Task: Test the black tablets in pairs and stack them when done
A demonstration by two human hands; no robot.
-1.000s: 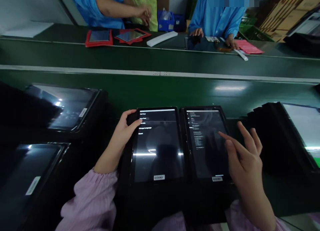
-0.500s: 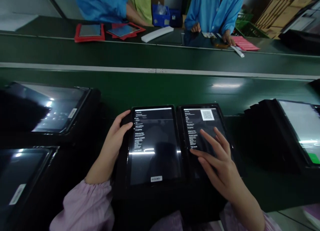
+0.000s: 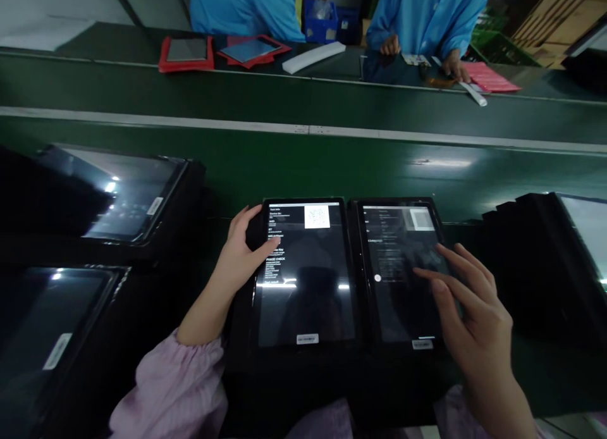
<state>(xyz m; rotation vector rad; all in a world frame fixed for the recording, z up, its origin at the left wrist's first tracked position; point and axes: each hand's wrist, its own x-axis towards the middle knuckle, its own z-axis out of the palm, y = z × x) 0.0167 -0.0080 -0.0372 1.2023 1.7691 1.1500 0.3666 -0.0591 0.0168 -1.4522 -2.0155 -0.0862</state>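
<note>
Currently both hands are at a pair of tablets in black cases, lying side by side on the green desk [image 3: 303, 173]. The left tablet [image 3: 308, 306] lies directly under the left grip [image 3: 237, 252], which curls round the tablet's upper left corner with the thumb reaching in over the screen; whether it clamps the case or only rests there, I cannot tell. Just beside it, the right tablet [image 3: 401, 287] lies under the right grip [image 3: 474, 306], which is spread open and holds nothing, its fingertips [image 3: 420, 271] over the screen, though whether they touch the glass is not clear. Both screens show dark pages of small text, and a QR code [image 3: 317, 216] sits at the top of the left one. By how the hands lie, the step in hand looks like touch work on the screens, not carrying. Another touch on the right screen would call for only a short drop of the fingertips. More cased tablets [image 3: 118, 195] lie to the left of the left grip, and another cased tablet [image 3: 545, 268] lies to the right of the right grip. Far ahead of both grips, across the desk, a co-worker's hand [image 3: 389, 45] rests near some papers.
</note>
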